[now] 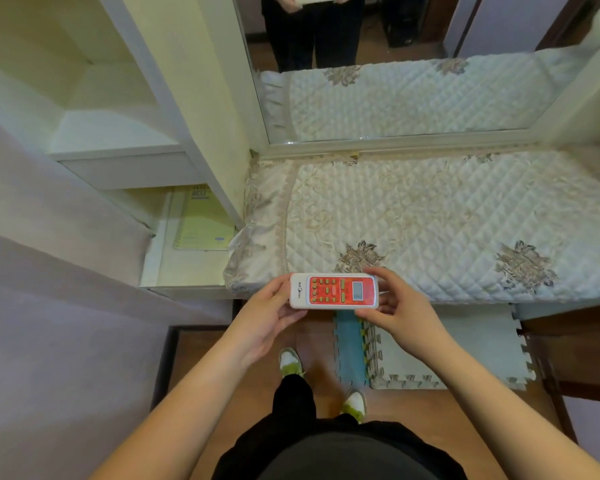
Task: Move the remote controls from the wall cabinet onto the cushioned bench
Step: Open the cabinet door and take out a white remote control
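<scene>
Bench: the quilted white cushioned bench point(430, 216) filled the far right, its near edge just beyond the hands.
Cabinet: the cream wall cabinet point(125, 133) stood far left.
Hands: left hand point(269, 315) and right hand point(400, 308) pinched opposite ends.
Remote: the white remote control with a red keypad point(334, 291) hung level, buttons up.
Advice: carry it forward and lay it flat, well in from the edge.

White remote point(334, 291), red face; cream quilted bench point(430, 216)
</scene>
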A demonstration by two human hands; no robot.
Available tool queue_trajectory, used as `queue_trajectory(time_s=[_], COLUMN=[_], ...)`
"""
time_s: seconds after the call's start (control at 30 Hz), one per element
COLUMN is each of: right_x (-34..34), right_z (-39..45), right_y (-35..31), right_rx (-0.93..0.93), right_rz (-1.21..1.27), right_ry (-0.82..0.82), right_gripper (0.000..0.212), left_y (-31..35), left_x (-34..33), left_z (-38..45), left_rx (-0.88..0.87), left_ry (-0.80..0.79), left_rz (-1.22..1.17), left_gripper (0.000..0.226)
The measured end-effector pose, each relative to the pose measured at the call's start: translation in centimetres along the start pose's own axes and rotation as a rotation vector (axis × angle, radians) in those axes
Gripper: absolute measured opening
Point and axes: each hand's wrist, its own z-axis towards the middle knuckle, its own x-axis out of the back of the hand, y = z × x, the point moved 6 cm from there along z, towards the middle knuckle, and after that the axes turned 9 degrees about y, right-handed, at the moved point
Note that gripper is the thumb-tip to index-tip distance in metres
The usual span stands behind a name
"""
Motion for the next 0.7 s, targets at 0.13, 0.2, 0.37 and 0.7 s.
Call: queue_trajectory(time_s=[0.13,0.2,0.37,0.7], right_x=[-1.3,-2.0,-4.6,-5.5], right_z=[2.8,4.1,7.8,13.3], right_y=[-0.7,-0.9,-1.2,-1.1], right_rx=[-0.023,-0.056,-0.118,-0.199], right_rz=[-0.016,-0.031,0.024,0.066], right_ry=[0.019,0.042,0.089,0.202], right_gripper=[0.061,0.062,0.062,0.06], left_y=[1.1,1.9,4.9,8.4], left_x=[0.7,1.1,2.9,1.6], left_z=[3.4,4.9,9.4,14.5], left_rx=[0.023,0.021,-0.049,-0.042], left_ry=[0.019,0.007,0.056,0.021], left_rz=[0.007,0.012,0.04,0.109], left_gripper=[0.022,0.021,0.025,0.03])
